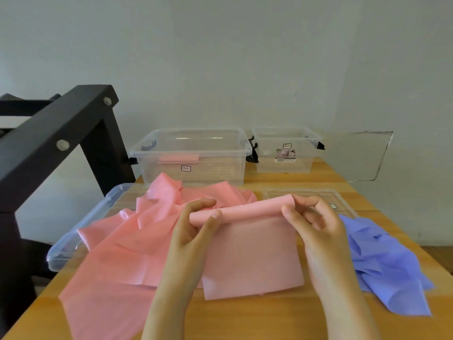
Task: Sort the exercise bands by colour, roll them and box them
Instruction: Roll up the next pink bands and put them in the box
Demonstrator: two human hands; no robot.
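Observation:
A pink exercise band lies flat on the wooden table, its far end wound into a roll. My left hand pinches the roll's left end. My right hand pinches its right end. More pink bands lie crumpled in a heap to the left. A pile of blue-violet bands lies on the right. At the back stands a large clear box with one pink rolled band inside. A smaller clear box stands to its right.
Two clear lids lie on the table, one under the pink heap at the left edge, one behind my right hand. A black metal frame rises at the left. A pale wall stands behind the table.

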